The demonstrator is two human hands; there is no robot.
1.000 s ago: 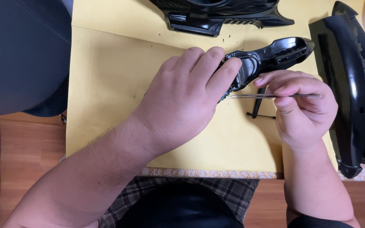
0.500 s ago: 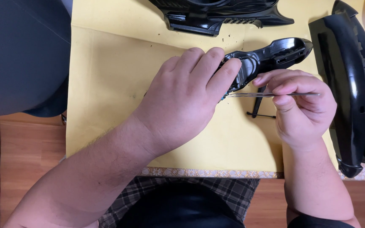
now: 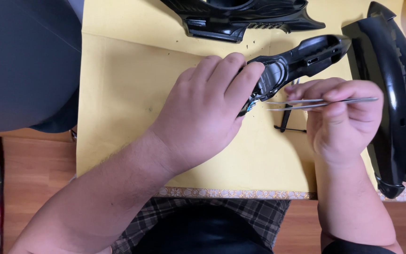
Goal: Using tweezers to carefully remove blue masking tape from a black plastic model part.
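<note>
My left hand grips the near end of a long black plastic housing that lies on a yellow sheet. Its fingers curl over the housing's rounded part and hide what lies under them. My right hand pinches a pair of metal tweezers held flat, tips pointing left toward the spot just below my left fingertips. A small bluish bit shows there at the housing's edge. The tweezer tips are close together; whether they hold anything I cannot tell.
A large curved glossy black shell lies at the right edge. Another black moulded part sits at the top. A thin black T-shaped piece rests on the sheet under the tweezers. A dark rounded object fills the upper left.
</note>
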